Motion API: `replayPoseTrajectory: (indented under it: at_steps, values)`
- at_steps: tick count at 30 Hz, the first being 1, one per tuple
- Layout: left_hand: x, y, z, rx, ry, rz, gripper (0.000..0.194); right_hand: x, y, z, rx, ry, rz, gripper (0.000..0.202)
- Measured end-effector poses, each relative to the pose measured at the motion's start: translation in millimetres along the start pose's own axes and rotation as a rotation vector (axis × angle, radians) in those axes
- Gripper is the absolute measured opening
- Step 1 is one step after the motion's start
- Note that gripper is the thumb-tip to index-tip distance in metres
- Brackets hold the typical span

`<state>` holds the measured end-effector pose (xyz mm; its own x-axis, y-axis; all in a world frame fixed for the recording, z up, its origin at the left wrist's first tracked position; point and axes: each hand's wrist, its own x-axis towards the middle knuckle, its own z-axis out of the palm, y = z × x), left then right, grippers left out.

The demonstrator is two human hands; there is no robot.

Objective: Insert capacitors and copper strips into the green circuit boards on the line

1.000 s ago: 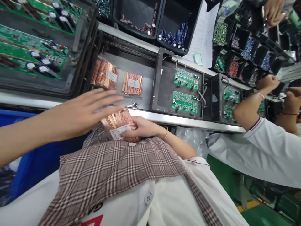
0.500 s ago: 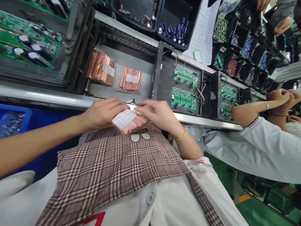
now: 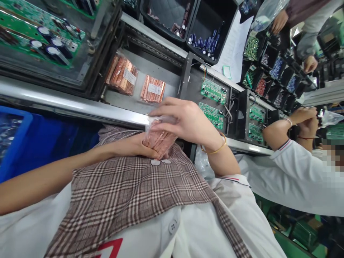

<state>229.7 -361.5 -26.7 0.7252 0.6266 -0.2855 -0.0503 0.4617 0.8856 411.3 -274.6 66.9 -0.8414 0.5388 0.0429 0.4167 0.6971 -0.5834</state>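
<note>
A clear plastic bag of copper-coloured strips (image 3: pixel 160 141) is held over the apron, in front of the metal rail. My left hand (image 3: pixel 142 146) grips its lower left side, with the fingers partly hidden behind it. From above, my right hand (image 3: pixel 178 120) closes round the top of the bag. Beyond the rail, a larger copper pack (image 3: pixel 122 76) and a smaller labelled pack (image 3: pixel 153 89) lie side by side on the grey surface.
Green circuit boards sit in a black fixture (image 3: pixel 185 84) to the right. Behind are black bins (image 3: pixel 228 25) with blue capacitors. A blue crate (image 3: pixel 25 130) stands at the left. Another person's arms (image 3: pixel 279 130) are at the far right.
The bag has turned more upright, and its white label no longer shows. My right hand has moved over its top, while my left hand has shifted lower beside it.
</note>
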Motion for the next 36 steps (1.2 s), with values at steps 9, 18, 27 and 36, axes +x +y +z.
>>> replayPoseTrajectory:
  at_steps: [9, 18, 27, 36]
  values:
    - [-4, -5, -9.6, -0.233, -0.184, 0.014, 0.049, 17, 0, 33, 0.375, 0.258, 0.081, 0.028]
    - [-11, -3, -13.3, -0.417, -0.229, 0.072, 0.051, 8, 2, 24, 0.016, 0.465, -0.119, 0.018]
    - [-8, 4, -20.1, -0.379, -0.266, 0.096, 0.042, 20, -5, -10, 0.093, 0.692, -0.105, 0.016]
    - [3, -10, -22.5, -0.43, -0.226, 0.063, 0.05, 20, 7, 7, 0.01, 0.344, 0.098, 0.028]
